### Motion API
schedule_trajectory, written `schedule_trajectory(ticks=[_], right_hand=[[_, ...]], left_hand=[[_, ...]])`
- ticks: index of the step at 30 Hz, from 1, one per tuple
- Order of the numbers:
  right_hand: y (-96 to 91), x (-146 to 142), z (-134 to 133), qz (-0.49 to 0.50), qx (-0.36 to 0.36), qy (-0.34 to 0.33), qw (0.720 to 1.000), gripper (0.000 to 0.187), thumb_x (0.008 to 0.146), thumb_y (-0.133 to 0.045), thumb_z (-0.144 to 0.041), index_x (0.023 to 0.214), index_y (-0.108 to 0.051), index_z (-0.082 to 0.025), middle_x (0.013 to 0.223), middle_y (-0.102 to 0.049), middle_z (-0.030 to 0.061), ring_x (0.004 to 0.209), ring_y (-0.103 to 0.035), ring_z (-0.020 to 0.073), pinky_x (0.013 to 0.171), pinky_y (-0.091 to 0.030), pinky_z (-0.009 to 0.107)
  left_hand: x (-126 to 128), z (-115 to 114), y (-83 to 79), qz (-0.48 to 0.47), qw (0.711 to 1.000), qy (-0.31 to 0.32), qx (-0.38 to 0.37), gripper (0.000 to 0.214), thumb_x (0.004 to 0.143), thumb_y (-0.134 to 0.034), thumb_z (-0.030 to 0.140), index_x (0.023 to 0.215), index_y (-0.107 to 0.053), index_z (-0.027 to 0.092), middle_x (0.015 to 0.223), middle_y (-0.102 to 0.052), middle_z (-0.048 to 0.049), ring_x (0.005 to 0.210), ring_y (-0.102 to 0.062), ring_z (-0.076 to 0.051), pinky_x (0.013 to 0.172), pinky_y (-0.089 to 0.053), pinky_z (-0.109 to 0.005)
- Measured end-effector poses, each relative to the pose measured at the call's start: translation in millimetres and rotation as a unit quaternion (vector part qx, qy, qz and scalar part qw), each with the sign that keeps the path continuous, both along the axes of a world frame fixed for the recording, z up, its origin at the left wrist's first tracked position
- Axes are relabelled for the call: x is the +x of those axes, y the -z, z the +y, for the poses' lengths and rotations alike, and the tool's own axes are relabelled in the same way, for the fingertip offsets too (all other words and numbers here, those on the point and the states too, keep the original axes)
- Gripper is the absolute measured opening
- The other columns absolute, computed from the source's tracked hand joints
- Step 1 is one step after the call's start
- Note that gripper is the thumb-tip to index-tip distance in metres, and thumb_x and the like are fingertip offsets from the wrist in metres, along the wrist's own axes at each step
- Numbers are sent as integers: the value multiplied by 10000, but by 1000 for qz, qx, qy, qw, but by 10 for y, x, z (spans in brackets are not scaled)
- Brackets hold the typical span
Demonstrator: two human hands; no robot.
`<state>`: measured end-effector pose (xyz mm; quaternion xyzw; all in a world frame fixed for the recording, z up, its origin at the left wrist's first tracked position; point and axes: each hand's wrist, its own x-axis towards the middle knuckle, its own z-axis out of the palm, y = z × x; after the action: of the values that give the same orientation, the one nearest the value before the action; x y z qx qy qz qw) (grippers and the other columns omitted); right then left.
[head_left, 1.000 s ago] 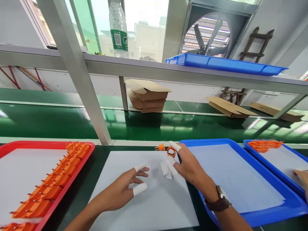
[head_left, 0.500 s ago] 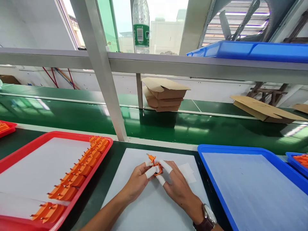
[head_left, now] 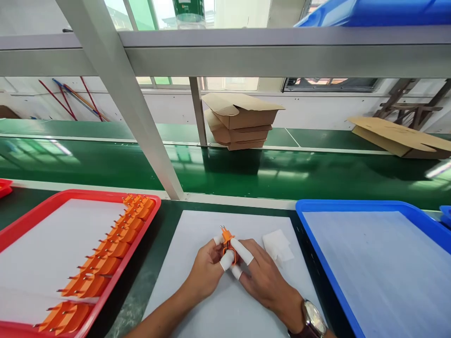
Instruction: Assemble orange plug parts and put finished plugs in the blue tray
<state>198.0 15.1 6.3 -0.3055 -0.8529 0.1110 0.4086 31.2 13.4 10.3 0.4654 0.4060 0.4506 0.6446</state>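
Above a white sheet, my left hand and my right hand meet around a small orange two-pin plug. Its pins point up and away from me. Below the pin part sits an open orange frame, with something dark between the two; my fingertips cover much of it. The left thumb and fingers pinch the frame from the left. From the right, the right thumb and forefinger close on the plug. White finger covers are on several fingertips. A crumpled white tissue lies right of my right hand.
On the left, a red tray holds a row of orange plug pieces along its right side. A blue tray lined with white stands on the right. Behind are a metal post, a green belt and stacked cardboard boxes.
The view has tipped downward. Between my fingers the plug has turned so that both pins show pointing upward. Both hands keep hold of it in the same place.
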Motion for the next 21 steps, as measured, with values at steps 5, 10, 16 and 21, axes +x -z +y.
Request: schedule_trajectory(ticks=[5,10,16,21], right_hand=[[1,14,12,13,-17,3,1000,607,915,-503,-59,1468,-306,-211,1152,-607,130,943,-592,249,761,-569,419],[44,75,20,16,-17,15,1000,605,919,-517,-68,1469,-304,-204,1195,-601,141,1013,-593,259,806,-566,432],[1,44,-4,5,2,5,1000,569,917,-516,-61,1447,-341,-173,1121,-628,143,937,-595,254,758,-563,424],[-10,36,-8,7,1,-6,1000,584,908,-524,-44,1449,-335,-156,1120,-621,155,942,-576,264,759,-556,433]], left_hand=[[1,-8,-57,11,1000,13,-1,257,896,-625,331,1110,-656,193,1015,-716,-68,951,-657,-230,859,-518,-346],[-24,3,-136,33,999,34,2,253,886,-639,350,1084,-681,198,1083,-708,-72,1032,-640,-243,930,-491,-344],[-20,-2,-54,38,999,13,2,304,825,-703,332,1076,-671,163,1046,-714,-85,951,-659,-245,860,-523,-360],[-38,-4,-36,53,998,14,-9,282,814,-714,304,1053,-672,160,996,-724,-72,914,-664,-226,849,-528,-348]])
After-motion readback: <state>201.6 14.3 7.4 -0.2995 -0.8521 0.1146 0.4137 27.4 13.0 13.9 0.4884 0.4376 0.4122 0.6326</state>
